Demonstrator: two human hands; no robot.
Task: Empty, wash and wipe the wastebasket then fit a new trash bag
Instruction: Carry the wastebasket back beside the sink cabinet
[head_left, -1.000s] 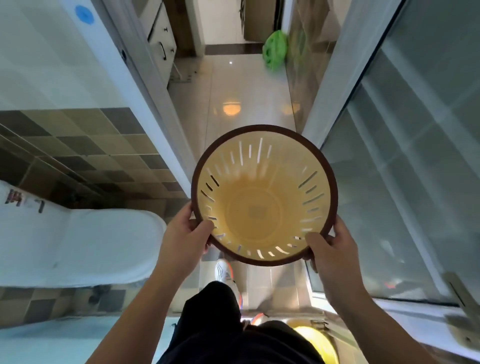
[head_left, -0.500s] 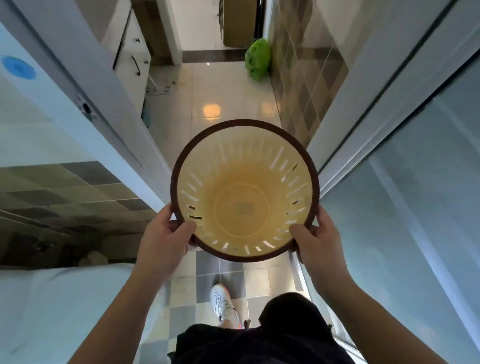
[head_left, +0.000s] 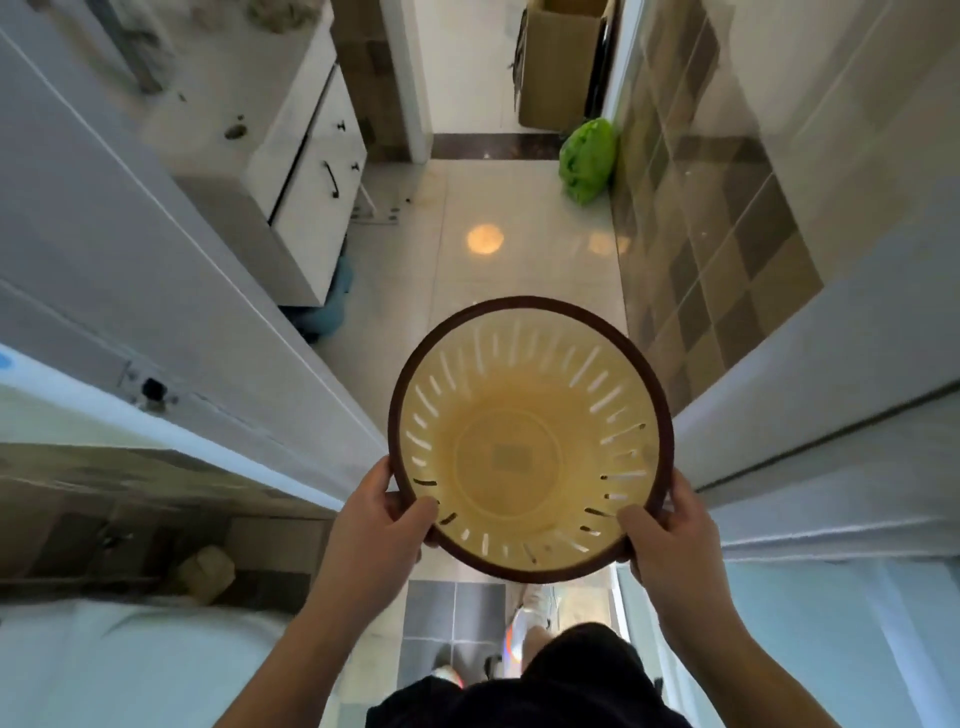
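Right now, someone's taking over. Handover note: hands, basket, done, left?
Left hand: grips the wastebasket rim, thumb inside.
Right hand: grips the rim opposite, thumb inside.
Wastebasket: held upright above the floor at the doorway, mouth up, no bag or trash inside.
Green bag: on the hallway floor by the tiled wall.
Done: emptied.
Left: fit a new bag. Whether it's washed and wiped, can't tell.

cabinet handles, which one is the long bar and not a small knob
The lower handle on the white cabinet: a long dark bar. The other fittings, like the knob higher up, are small studs.
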